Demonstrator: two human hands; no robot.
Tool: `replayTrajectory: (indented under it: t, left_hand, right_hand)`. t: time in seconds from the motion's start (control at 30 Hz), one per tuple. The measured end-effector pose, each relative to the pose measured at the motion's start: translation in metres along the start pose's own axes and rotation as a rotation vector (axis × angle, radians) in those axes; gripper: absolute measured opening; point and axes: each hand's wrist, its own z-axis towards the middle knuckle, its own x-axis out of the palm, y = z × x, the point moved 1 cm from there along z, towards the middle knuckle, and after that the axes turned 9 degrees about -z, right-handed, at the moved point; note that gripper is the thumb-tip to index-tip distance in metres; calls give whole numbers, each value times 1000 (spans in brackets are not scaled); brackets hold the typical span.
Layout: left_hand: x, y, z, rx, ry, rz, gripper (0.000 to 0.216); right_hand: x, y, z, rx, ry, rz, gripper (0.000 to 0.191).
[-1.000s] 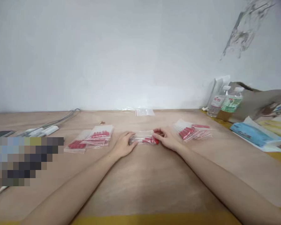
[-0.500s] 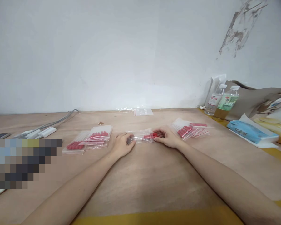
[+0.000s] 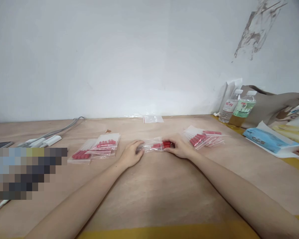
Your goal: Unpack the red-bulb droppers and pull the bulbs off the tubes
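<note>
A clear plastic bag [image 3: 149, 145] lies flat between my hands at the middle of the table. My left hand [image 3: 132, 153] pinches its left end. At the other end, my right hand [image 3: 179, 146] has its fingers closed around several red sticks [image 3: 166, 144], which reach into the bag's right side. Their far ends are hidden behind the fingers. On the left lie bags of red-tipped pieces [image 3: 105, 145], some overlapping. Beyond my right hand is a similar fanned pile of bags with red-ended pieces [image 3: 198, 137].
Near the wall lies a flat bag [image 3: 153, 119]. Two bottles [image 3: 243, 108] stand at the back right by a grey bag [image 3: 269, 103]. A blue tissue pack [image 3: 269, 139] is on the right. Cables [image 3: 64, 127] and a white adapter [image 3: 52, 140] lie at the left.
My right hand has moved slightly right, its fingers now more curled over the red sticks, and more of the red shows. My left hand stays on the bag.
</note>
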Motion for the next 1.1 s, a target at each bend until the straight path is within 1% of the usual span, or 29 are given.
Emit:
replayTrajectory:
  t: [0.1,0.17,0.23,0.3,0.37,0.47,0.53,0.6,0.67,0.73,0.83,0.93,1.1]
  left_hand:
    - [5,7,0,-11,86,-52,32]
    - [7,10,0,-42,112,-59,31]
    - [6,10,1,-73,98,-50,30]
    - [4,9,1,-116,64,-11,29]
    - [0,7,2,-162,19,55,28]
    - [-6,3,2,-197,-39,148,26]
    - [-7,1,2,-193,-50,172,26]
    - [-7,1,1,-181,-50,173,27]
    - [-6,0,2,-178,-53,177,26]
    - [-6,0,2,-173,-52,185,26]
    - [-6,-2,2,-159,-31,187,27]
    - [-6,-2,2,-149,-21,183,27]
    - [-5,-1,1,-132,-6,166,28]
  right_hand:
    - [0,-2,2,-17,19,-16,27]
    - [0,-10,3,-15,37,22,28]
    - [-3,-21,4,44,14,84,28]
    - [-11,-31,5,147,-28,163,29]
    - [-21,-37,6,244,-98,222,30]
    - [-33,-42,6,342,-290,195,30]
    - [-33,-42,5,363,-413,56,27]
    - [-28,-40,5,298,-460,-160,21]
    - [-18,-39,4,183,-436,-376,20]
    - [-9,-37,4,91,-353,-550,22]
    - [2,-32,3,57,-201,-729,22]
    - [6,-24,2,79,-128,-770,22]
    - [4,-17,-2,100,-138,-695,25]
